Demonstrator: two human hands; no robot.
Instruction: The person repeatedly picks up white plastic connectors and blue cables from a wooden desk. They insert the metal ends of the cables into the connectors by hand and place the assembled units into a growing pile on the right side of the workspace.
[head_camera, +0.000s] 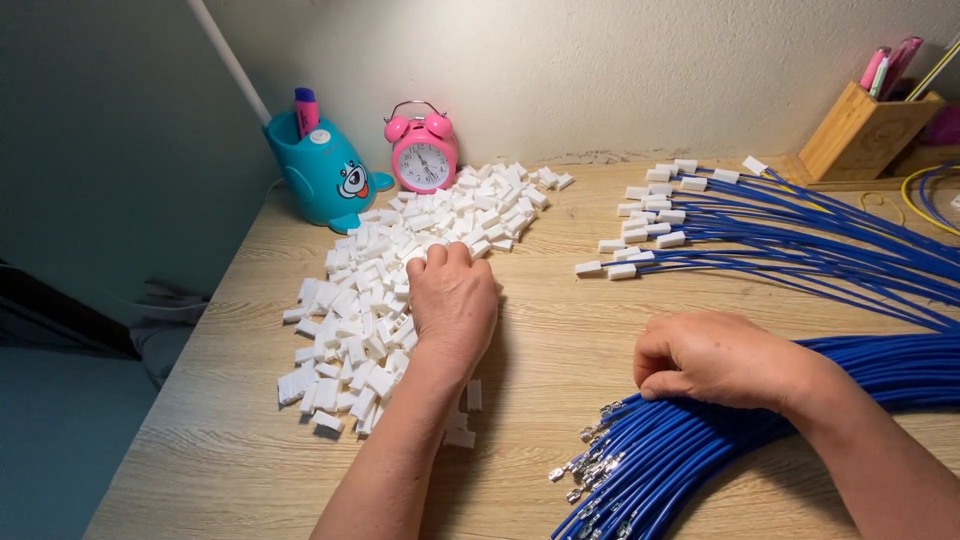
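My left hand (452, 300) rests palm down on a big pile of small white plastic connector housings (370, 300), fingers curled among the pieces; whether it holds one is hidden. My right hand (715, 358) lies on a thick bundle of blue wires (680, 450) whose bare metal terminals (590, 465) point toward the front. Its fingers are bent around the top wires of the bundle. Farther back, another fan of blue wires (830, 245) lies with white housings (650, 215) fitted on their ends.
At the back of the wooden desk (560, 340) stand a teal animal-shaped pen holder (325, 170), a pink alarm clock (424, 150) and a wooden pen box (865, 130). The desk's left edge drops off to a dark floor. Yellow wire loops (925, 200) lie far right.
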